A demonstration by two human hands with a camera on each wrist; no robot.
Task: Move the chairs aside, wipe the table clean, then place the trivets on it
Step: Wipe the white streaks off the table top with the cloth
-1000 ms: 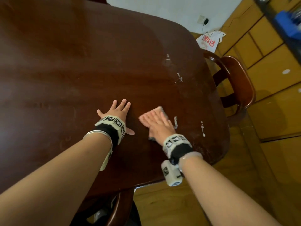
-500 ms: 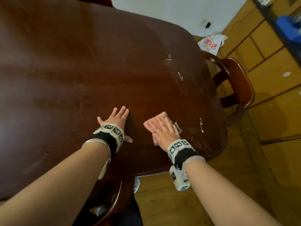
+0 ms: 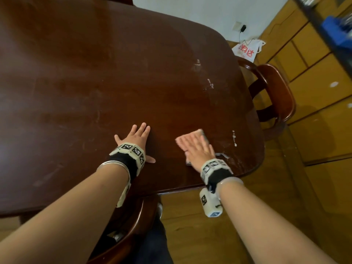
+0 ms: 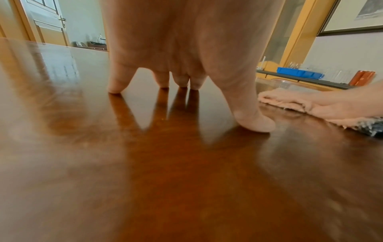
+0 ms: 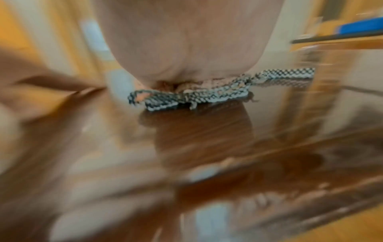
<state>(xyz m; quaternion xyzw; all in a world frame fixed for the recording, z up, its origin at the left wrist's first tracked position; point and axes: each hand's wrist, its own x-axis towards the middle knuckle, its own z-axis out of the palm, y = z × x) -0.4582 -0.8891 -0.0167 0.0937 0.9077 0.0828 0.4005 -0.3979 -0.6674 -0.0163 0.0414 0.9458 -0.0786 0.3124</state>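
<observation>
Look past the far right corner of the surface (image 3: 133,73): the white plastic bag (image 3: 247,49) by the wall carries red Chinese characters, of which you can read "购" and "达". The black-and-white square markers on your wristbands (image 3: 133,149) bear no readable text.

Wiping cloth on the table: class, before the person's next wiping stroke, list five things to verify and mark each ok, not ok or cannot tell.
1. Right hand lies flat on the cloth: ok.
2. Left hand braces on the table, fingers spread, clear of the cloth: ok.
3. White marks right of the cloth are gone: not ok, some are visible there and farther up the table.
4. Chair at the right end is moved away from the table: not ok, it stands close to the edge.
5. Trivets are ready nearby: cannot tell, none in view.
</observation>
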